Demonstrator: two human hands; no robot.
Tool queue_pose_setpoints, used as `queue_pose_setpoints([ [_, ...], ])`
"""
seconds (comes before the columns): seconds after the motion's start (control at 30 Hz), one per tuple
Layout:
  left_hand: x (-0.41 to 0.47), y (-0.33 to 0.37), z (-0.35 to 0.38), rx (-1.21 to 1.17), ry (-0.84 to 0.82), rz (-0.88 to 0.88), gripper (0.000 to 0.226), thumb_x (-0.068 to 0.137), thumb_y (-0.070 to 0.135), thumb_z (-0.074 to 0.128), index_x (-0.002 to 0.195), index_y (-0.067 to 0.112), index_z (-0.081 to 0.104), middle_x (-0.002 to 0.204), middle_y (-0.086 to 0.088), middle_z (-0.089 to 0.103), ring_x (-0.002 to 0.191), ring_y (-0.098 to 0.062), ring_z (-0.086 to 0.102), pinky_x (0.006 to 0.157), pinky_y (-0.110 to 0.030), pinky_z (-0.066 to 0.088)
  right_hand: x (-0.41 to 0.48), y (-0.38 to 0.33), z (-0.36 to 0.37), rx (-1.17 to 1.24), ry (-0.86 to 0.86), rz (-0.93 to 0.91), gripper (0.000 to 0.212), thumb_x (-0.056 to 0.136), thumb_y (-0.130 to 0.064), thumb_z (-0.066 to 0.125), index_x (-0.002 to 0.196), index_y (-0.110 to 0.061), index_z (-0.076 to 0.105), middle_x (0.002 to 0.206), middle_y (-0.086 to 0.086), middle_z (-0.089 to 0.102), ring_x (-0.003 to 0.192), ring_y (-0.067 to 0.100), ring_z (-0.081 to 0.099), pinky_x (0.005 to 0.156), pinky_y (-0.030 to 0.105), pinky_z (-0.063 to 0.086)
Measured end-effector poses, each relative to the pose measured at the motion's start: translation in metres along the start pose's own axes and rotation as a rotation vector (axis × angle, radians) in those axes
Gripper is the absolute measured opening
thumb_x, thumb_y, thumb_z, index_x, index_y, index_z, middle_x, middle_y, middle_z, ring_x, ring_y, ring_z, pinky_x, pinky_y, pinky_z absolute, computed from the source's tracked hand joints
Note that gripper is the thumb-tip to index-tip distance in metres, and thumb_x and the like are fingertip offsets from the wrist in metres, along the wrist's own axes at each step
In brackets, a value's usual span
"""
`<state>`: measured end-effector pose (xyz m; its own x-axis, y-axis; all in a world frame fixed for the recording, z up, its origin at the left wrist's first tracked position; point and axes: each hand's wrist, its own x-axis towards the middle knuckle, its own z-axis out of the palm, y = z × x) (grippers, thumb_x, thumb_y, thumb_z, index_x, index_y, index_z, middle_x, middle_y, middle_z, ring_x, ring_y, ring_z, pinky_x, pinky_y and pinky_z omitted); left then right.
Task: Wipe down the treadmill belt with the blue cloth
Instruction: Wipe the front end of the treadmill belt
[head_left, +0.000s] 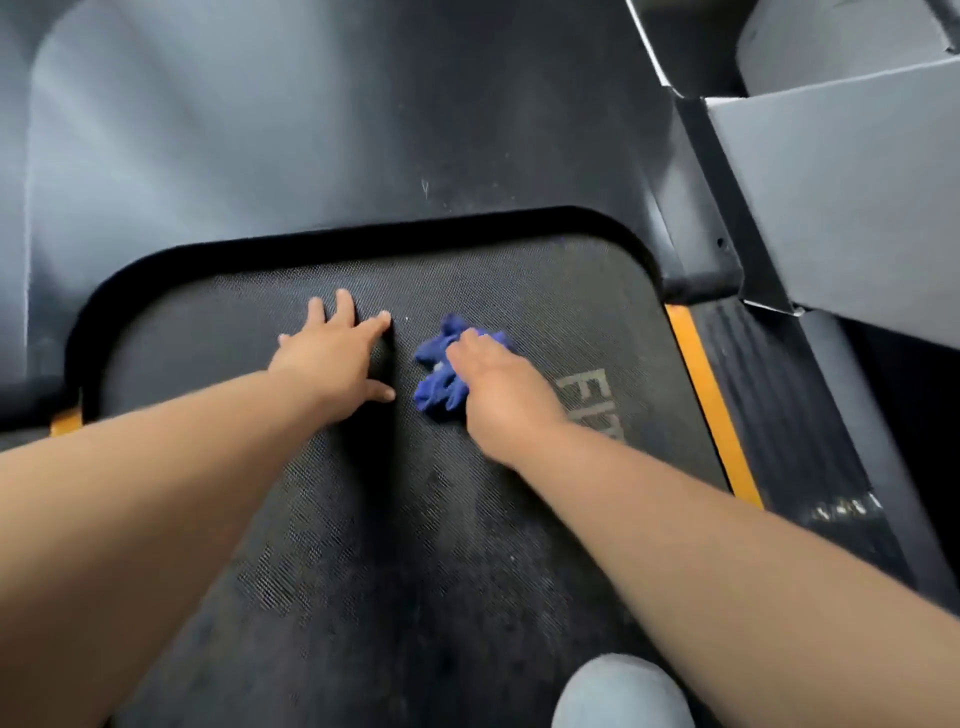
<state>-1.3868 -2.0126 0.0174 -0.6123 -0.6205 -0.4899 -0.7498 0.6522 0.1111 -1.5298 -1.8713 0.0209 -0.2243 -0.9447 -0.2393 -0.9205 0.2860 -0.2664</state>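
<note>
The dark textured treadmill belt fills the middle of the view, dusty in patches, with pale lettering near its right side. A crumpled blue cloth lies on the belt near its front end. My right hand lies on top of the cloth and grips it, fingers curled into the fabric. My left hand rests flat on the belt just left of the cloth, fingers spread and straight, holding nothing.
The grey motor cover rises beyond the belt's front end. An orange stripe and a ribbed side rail run along the right, with a grey upright above. My knee shows at the bottom.
</note>
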Motion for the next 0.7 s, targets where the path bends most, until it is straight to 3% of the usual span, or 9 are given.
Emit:
queue_pose_setpoints([
  [0.1, -0.005, 0.004, -0.003, -0.022, -0.017, -0.031, 0.093, 0.076, 0.054, 0.070, 0.149, 0.033, 0.016, 0.156, -0.013, 0.001, 0.141, -0.039, 0.006, 0.103, -0.064, 0.032, -0.031, 0.000, 0.005, -0.021, -0.058, -0.173, 0.050, 0.083, -0.009, 0.047, 0.132, -0.017, 0.048, 0.142, 0.003, 0.044, 0.133, 0.022, 0.039, 0.104, 0.039, 0.038],
  [0.13, -0.008, 0.010, -0.005, -0.024, -0.039, -0.043, 0.090, 0.077, 0.053, 0.069, 0.149, 0.033, 0.017, 0.156, -0.014, 0.000, 0.141, -0.041, 0.006, 0.104, -0.063, 0.031, -0.033, 0.013, 0.003, -0.042, -0.021, -0.106, 0.046, 0.083, -0.011, 0.045, 0.129, -0.018, 0.050, 0.137, 0.004, 0.048, 0.129, 0.023, 0.044, 0.100, 0.039, 0.042],
  [0.2, -0.013, 0.028, -0.012, -0.046, -0.116, -0.056, 0.087, 0.078, 0.053, 0.068, 0.148, 0.032, 0.022, 0.156, -0.019, 0.001, 0.141, -0.045, 0.008, 0.106, -0.059, 0.031, -0.032, 0.045, -0.009, -0.088, -0.001, 0.229, 0.042, 0.081, -0.011, 0.051, 0.122, -0.018, 0.049, 0.125, 0.006, 0.050, 0.118, 0.026, 0.051, 0.088, 0.038, 0.048],
  [0.27, -0.019, 0.048, -0.012, -0.075, -0.192, -0.057, 0.087, 0.077, 0.054, 0.069, 0.148, 0.034, 0.022, 0.156, -0.021, -0.001, 0.140, -0.050, 0.007, 0.108, -0.059, 0.028, -0.037, 0.066, -0.020, -0.106, -0.065, 0.553, 0.056, 0.084, -0.008, 0.054, 0.137, -0.016, 0.037, 0.140, 0.007, 0.037, 0.129, 0.027, 0.038, 0.092, 0.039, 0.043],
  [0.3, -0.021, 0.054, -0.010, -0.072, -0.211, -0.055, 0.090, 0.078, 0.052, 0.070, 0.149, 0.034, 0.018, 0.156, -0.022, -0.005, 0.140, -0.051, 0.004, 0.107, -0.059, 0.028, -0.040, 0.065, -0.020, -0.082, -0.058, 0.594, 0.059, 0.085, -0.007, 0.052, 0.140, -0.015, 0.033, 0.144, 0.007, 0.032, 0.132, 0.027, 0.032, 0.095, 0.039, 0.040],
  [0.4, -0.027, 0.054, -0.001, -0.024, -0.183, -0.039, 0.095, 0.081, 0.046, 0.070, 0.151, 0.037, 0.006, 0.156, -0.018, -0.014, 0.141, -0.049, -0.003, 0.103, -0.059, 0.033, -0.052, 0.020, -0.001, -0.030, -0.006, 0.361, 0.047, 0.076, -0.003, 0.052, 0.121, -0.011, 0.042, 0.128, 0.008, 0.039, 0.119, 0.028, 0.039, 0.089, 0.033, 0.036],
  [0.5, -0.030, 0.050, 0.001, -0.054, -0.184, -0.035, 0.095, 0.083, 0.040, 0.069, 0.150, 0.039, 0.002, 0.156, -0.015, -0.018, 0.142, -0.046, -0.007, 0.103, -0.059, 0.033, -0.074, -0.019, 0.019, 0.000, -0.106, 0.103, 0.062, 0.083, -0.005, 0.047, 0.143, -0.011, 0.031, 0.151, 0.008, 0.025, 0.139, 0.027, 0.023, 0.110, 0.031, 0.024],
  [0.57, -0.030, 0.054, -0.001, -0.052, -0.207, -0.040, 0.094, 0.087, 0.029, 0.067, 0.150, 0.038, -0.002, 0.155, -0.016, -0.023, 0.141, -0.048, -0.011, 0.102, -0.059, 0.033, -0.077, -0.012, 0.016, -0.012, -0.137, 0.073, 0.065, 0.090, -0.008, 0.042, 0.151, -0.018, 0.020, 0.159, 0.001, 0.012, 0.146, 0.018, 0.010, 0.117, 0.030, 0.015],
  [0.7, -0.026, 0.056, 0.005, -0.060, -0.179, -0.052, 0.091, 0.090, 0.024, 0.064, 0.151, 0.034, -0.003, 0.154, -0.020, -0.024, 0.139, -0.051, -0.012, 0.103, -0.055, 0.034, -0.062, 0.033, 0.002, -0.052, 0.020, 0.228, 0.052, 0.089, -0.018, 0.045, 0.141, -0.024, 0.041, 0.149, 0.000, 0.035, 0.133, 0.026, 0.034, 0.104, 0.039, 0.038],
])
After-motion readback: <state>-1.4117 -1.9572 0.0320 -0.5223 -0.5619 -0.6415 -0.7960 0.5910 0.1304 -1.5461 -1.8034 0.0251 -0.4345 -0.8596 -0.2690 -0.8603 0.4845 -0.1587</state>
